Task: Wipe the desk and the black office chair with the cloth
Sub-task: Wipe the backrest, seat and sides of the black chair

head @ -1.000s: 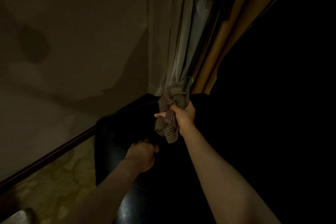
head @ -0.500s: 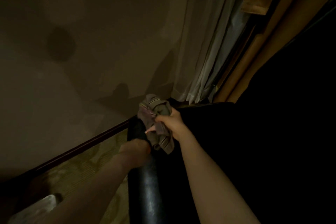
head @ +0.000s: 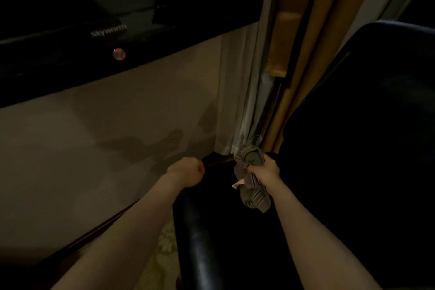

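Observation:
The black office chair [head: 204, 249] fills the lower middle and right of the head view, its glossy rounded edge running down toward me and its dark back rising at the right. My left hand [head: 187, 172] is closed over the far end of that edge. My right hand [head: 267, 169] is clenched around a bunched grey striped cloth [head: 253, 192], which hangs above the dark seat. Whether the cloth touches the seat I cannot tell. The desk is not in view.
A beige wall with a dark skirting board [head: 98, 231] runs along the left. A black television [head: 106, 30] hangs on it at the top. Pale curtains [head: 240, 101] and a wooden frame [head: 296, 73] stand behind the chair. Patterned carpet [head: 162, 254] shows beside the chair.
The view has tilted upward, bringing the television into sight. My left hand has moved further along the chair's edge, away from me. My right hand has shifted right with the cloth.

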